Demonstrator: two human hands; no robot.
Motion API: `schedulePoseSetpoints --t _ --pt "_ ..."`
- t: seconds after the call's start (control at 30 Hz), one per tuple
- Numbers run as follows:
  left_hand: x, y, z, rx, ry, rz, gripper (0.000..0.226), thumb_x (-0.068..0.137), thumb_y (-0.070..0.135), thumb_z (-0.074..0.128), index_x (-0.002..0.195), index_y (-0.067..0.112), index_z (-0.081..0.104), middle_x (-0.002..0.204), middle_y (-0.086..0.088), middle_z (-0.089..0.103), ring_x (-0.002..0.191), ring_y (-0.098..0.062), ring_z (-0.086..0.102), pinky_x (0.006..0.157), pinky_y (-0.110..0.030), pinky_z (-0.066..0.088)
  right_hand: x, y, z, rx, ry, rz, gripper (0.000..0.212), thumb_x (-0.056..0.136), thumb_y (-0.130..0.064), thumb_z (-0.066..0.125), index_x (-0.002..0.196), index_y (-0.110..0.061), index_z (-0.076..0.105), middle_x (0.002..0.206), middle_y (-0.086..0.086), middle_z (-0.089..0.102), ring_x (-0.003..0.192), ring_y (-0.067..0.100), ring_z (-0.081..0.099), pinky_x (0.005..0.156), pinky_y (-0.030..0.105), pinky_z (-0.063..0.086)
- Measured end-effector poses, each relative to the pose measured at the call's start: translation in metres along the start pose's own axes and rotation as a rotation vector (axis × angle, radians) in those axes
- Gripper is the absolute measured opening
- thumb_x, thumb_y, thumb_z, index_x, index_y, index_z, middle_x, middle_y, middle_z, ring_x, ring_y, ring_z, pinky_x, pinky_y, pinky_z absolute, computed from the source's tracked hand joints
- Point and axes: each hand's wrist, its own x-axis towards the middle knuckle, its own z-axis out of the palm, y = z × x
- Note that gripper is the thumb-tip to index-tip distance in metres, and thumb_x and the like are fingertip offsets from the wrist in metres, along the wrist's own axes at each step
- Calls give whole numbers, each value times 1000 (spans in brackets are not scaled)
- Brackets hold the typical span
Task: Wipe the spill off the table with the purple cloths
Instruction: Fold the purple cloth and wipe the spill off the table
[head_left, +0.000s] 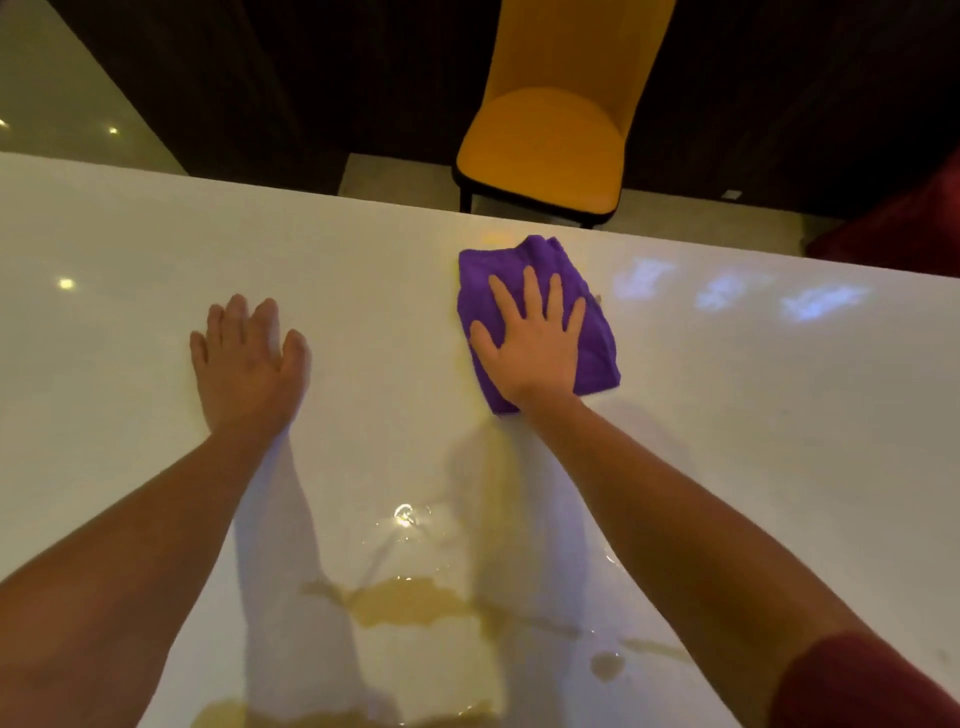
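Note:
A purple cloth (592, 332) lies bunched on the glossy white table (130, 249) near its far edge. My right hand (530, 343) presses flat on the cloth with fingers spread. My left hand (244, 358) rests flat on the bare tabletop to the left, holding nothing. A yellowish-brown spill (405, 603) pools between my forearms near the front, with smaller puddles (605, 665) to its right and a thin wet streak (493, 457) running up toward the cloth. Only one cloth is in view.
A yellow chair (545, 140) stands just beyond the table's far edge, opposite the cloth. Dark panelling runs behind it. A dark red object (898, 223) sits past the table's far right edge. Light reflections dot the tabletop at the right.

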Motion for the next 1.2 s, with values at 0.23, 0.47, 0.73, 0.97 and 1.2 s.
schedulePoseSetpoints --t 0.23,0.47,0.73,0.97,1.2 --pt "-3 0 0 42 -46 14 62 101 48 27 151 15 42 161 -20 36 151 -43 28 120 -64 21 -167 -9 30 34 36 1 70 99 -62 41 164 -37 35 175 11 27 163 43 13 129 68 9" --pt "-4 1 -1 93 -94 2 64 104 51 28 155 14 39 165 -20 32 152 -47 24 120 -69 16 -47 -36 17 29 -19 -211 69 105 -65 33 167 -36 26 178 8 17 164 41 3 130 65 -5" --pt "-45 141 -2 93 -54 231 53 105 30 50 154 11 43 169 -17 26 159 -43 11 125 -65 8 -32 107 -8 23 38 160 72 104 -65 28 168 -33 22 178 14 12 163 48 3 125 75 -1" --pt "-84 307 37 -1 -136 463 51 108 39 38 156 23 42 172 -6 24 160 -36 11 127 -59 13 -203 189 2 17 111 151 71 99 -61 45 164 -33 37 175 12 27 163 42 14 128 68 11" --pt "-101 322 70 -43 -144 455 61 108 51 26 161 20 30 171 -9 27 159 -35 18 128 -53 15 -161 222 -8 50 136 20 69 97 -61 45 162 -36 42 174 9 30 162 42 17 129 67 8"
